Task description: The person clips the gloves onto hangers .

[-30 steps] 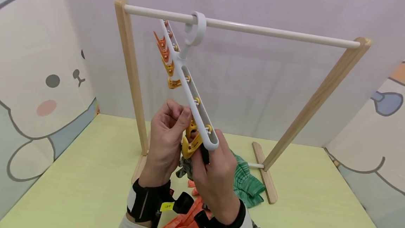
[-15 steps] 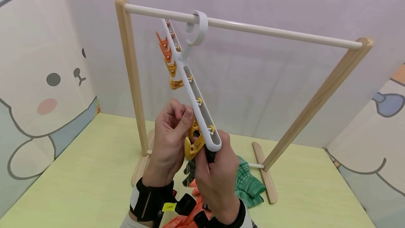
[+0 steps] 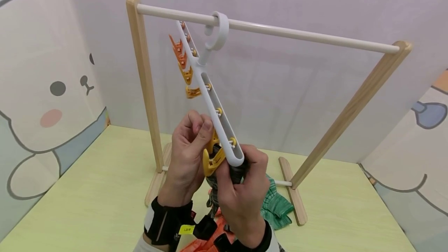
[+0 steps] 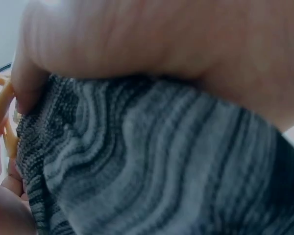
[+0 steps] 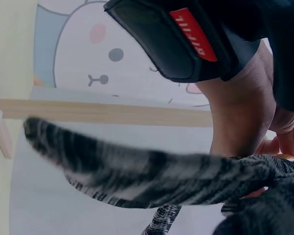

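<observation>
Since half a second ago, the right hand [image 3: 245, 193] has slid a tiny bit to the right, and more of the gray stripy cloth [image 4: 161, 156] pokes out under the end of the white hanger [image 3: 235, 161]. Its fingers are bent and pinch the cloth against the thumb. Below that, the cloth hangs loose between the two hands. On the other side, the left hand [image 3: 187, 154] has its fingers curled with the thumb pressed in, and they pinch the yellow clip [image 3: 207, 163] near the end of the hanger. How hard they squeeze, I cannot tell. Cloth and clip are right next to each other.

At the top, the hanger's hook goes around the rail [image 3: 308, 34]. Its near end sticks out between the hands, almost touching the right one. Other clips [image 3: 193, 92] hang farther back, just above the left hand. That hand is near the left post [image 3: 146, 88], but a big gap lies between the right hand and the right post [image 3: 350, 114]. Under the hands, orange cloth [image 3: 210, 240] and green cloth [image 3: 276, 205] lie on the worktop [image 3: 350, 213].
</observation>
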### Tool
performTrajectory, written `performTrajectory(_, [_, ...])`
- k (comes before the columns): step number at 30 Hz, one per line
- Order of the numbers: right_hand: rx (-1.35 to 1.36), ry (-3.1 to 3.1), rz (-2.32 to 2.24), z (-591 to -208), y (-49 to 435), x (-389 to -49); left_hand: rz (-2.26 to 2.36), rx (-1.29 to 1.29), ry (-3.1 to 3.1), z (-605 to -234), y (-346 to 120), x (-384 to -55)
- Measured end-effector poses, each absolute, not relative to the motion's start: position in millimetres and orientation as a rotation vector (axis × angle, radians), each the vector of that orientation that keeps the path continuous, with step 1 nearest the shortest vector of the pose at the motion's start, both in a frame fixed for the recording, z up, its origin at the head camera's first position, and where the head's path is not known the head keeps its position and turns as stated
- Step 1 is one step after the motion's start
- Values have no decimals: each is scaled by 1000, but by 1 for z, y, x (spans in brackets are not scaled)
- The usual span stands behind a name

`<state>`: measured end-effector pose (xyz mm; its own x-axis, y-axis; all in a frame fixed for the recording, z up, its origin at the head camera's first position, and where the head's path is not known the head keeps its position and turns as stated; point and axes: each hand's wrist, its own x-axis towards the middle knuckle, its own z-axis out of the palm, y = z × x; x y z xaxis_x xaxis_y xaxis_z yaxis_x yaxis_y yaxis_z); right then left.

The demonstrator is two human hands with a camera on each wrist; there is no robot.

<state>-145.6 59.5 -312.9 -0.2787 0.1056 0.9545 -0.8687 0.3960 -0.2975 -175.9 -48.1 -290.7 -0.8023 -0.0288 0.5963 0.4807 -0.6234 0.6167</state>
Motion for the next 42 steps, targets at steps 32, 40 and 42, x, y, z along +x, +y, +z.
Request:
performTrajectory(32, [692,-1622,1124,-313,63,-146,-2572,-875,-1194,-294,-50,-176])
performTrajectory(40, [643,-1617,1145,-313,62,-147,-2675,-911,-1024,-293,-50,-177])
performTrajectory(42, [647,-1612,1152,-313,62,-147,-2658,-911,-1034,-292,-50,-176])
